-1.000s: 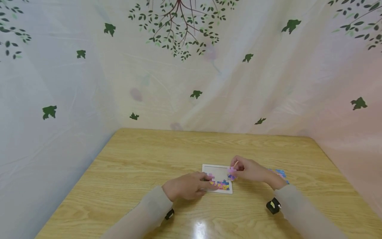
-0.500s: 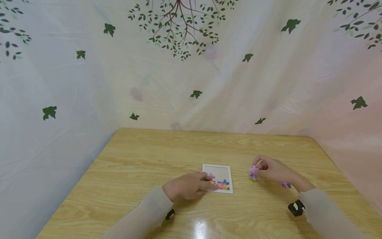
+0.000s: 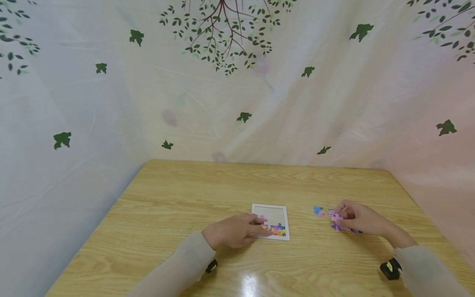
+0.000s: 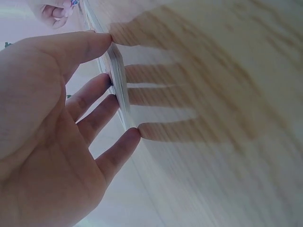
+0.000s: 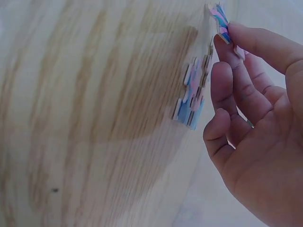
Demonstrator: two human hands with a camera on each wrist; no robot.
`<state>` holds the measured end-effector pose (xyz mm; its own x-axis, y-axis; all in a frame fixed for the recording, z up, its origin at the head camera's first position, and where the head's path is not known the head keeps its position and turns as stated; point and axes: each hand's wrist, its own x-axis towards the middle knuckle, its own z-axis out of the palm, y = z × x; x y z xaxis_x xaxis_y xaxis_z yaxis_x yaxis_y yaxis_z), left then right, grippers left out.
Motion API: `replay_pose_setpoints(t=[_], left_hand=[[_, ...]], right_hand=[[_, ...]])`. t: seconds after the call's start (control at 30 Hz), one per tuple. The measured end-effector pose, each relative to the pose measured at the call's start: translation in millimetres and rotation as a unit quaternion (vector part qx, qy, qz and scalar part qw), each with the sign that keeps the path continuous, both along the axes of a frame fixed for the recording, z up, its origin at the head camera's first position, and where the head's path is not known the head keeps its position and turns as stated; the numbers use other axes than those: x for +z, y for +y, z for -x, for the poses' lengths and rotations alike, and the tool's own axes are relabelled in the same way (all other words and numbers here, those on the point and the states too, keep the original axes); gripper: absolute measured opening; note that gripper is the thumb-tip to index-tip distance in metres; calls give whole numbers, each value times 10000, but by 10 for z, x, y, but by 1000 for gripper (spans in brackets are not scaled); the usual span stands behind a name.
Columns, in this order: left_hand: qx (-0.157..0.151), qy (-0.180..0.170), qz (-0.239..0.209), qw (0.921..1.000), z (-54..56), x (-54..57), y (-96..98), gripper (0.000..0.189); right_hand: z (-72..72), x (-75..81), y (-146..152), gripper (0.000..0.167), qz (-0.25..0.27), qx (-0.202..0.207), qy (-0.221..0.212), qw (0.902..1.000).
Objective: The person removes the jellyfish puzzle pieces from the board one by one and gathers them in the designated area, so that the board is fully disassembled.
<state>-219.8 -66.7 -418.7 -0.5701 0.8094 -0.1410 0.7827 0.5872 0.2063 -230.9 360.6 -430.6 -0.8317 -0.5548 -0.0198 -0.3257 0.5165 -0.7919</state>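
My left hand [image 3: 231,232] rests over the left side of a small white puzzle tray [image 3: 287,218]. Its fairly straight fingers touch the tray's edge [image 4: 119,80] in the left wrist view. Joined jigsaw pieces [image 3: 278,229], yellow, pink and blue, fill the tray's near part; bare backing shows beyond them. To the tray's right, my right hand [image 3: 360,218] pinches a pink and purple jigsaw piece [image 3: 336,220] between thumb and fingertip. That piece [image 5: 221,24] is seen nearly edge-on in the right wrist view, above the table and close to other loose pieces [image 5: 189,90].
Loose blue and pink pieces [image 3: 318,211] lie beside and partly behind my right hand. The wooden table [image 3: 193,185] reaches back to a hanging cloth [image 3: 208,103] printed with leaves and branches. Black wrist devices [image 3: 391,269] sit by the sleeves.
My right hand has carried the pinched jigsaw piece rightward, from the tray's right edge to the loose pieces. My left hand and the tray stay in place.
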Motion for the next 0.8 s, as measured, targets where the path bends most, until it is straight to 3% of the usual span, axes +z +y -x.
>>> replay_pose_setpoints(t=[0.07, 0.27, 0.6, 0.8], left_hand=[[52, -40, 23, 10000, 8, -5, 1, 47], [-156, 284, 232, 9992, 29, -35, 6, 47], [-391, 616, 191, 9972, 14, -51, 1, 45], [-346, 583, 161, 9976, 19, -45, -6, 45]], right_hand=[[-12, -6, 6, 22, -93, -74, 18, 9999], [-41, -17, -4, 23, -491, -399, 93, 9980], [-68, -32, -25, 17, -598, -243, 172, 9978], [-57, -21, -19, 20, -713, -327, 116, 9969]])
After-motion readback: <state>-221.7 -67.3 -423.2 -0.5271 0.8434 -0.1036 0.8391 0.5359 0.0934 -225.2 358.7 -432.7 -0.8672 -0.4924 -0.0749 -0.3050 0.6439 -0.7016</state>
